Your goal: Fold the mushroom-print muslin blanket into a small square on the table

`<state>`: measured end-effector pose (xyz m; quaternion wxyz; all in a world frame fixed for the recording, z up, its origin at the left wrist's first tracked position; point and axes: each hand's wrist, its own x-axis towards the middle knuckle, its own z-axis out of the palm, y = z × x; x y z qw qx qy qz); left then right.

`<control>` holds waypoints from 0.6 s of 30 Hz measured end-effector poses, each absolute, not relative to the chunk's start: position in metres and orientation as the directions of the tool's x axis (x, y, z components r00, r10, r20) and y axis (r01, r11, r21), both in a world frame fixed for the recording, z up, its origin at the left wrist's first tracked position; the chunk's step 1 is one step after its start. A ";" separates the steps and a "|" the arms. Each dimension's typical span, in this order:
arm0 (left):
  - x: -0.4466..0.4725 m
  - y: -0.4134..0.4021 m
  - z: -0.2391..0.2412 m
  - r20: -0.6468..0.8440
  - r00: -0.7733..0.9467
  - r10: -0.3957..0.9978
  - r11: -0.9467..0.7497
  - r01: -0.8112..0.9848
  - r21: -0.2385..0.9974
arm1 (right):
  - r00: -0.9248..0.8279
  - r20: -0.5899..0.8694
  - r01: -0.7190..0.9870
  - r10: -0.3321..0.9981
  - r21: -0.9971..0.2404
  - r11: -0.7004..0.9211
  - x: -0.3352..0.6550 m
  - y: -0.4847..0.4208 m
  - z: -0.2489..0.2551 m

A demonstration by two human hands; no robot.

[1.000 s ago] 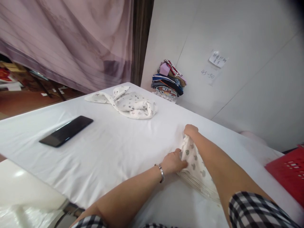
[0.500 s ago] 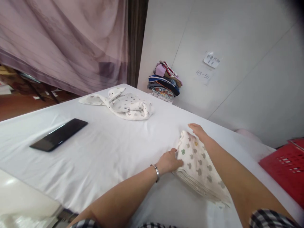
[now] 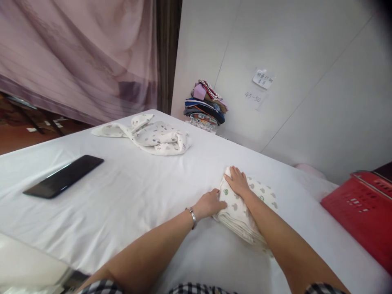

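A folded white cloth with small grey prints [image 3: 239,214] lies on the white sheet in front of me. My right hand [image 3: 236,182] rests flat on its top, fingers stretched out. At the cloth's left edge my left hand [image 3: 209,203], with a silver bracelet at the wrist, has its fingers curled against the folds. A second cloth of the same print [image 3: 151,136] lies crumpled farther back on the left, away from both hands.
A black phone [image 3: 64,176] lies on the sheet at the left. A red plastic basket [image 3: 361,214] stands at the right edge. A pile of folded coloured clothes [image 3: 203,106] sits by the white wall. Pink curtains hang at the back left.
My right hand let go of the cloth's far corner and came down flat on top of the folded cloth. The left hand stayed at its left edge. The view shifted right.
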<state>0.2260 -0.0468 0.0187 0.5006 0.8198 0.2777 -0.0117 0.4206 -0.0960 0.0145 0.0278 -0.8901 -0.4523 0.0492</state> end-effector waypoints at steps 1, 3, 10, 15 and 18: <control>0.226 -0.047 0.019 -0.294 0.844 0.449 -0.349 0.468 0.812 | 0.591 -0.079 0.795 0.803 -0.113 -0.596 0.420 -0.097 0.019; 0.226 -0.046 0.019 -0.283 0.845 0.454 -0.353 0.463 0.813 | 0.604 -0.091 0.777 0.792 -0.158 -0.610 0.416 -0.101 0.025; 0.226 -0.044 0.025 -0.419 0.840 0.345 -0.154 0.491 0.858 | 0.542 -0.010 0.836 0.840 -0.093 -0.541 0.380 -0.120 0.017; 0.224 -0.038 0.025 -0.440 0.854 0.278 -0.003 0.459 0.888 | 0.540 -0.034 0.838 0.841 -0.066 -0.541 0.376 -0.119 0.006; 0.223 -0.036 0.025 -0.438 0.866 0.241 0.019 0.448 0.894 | 0.541 -0.033 0.836 0.840 -0.088 -0.542 0.377 -0.117 0.007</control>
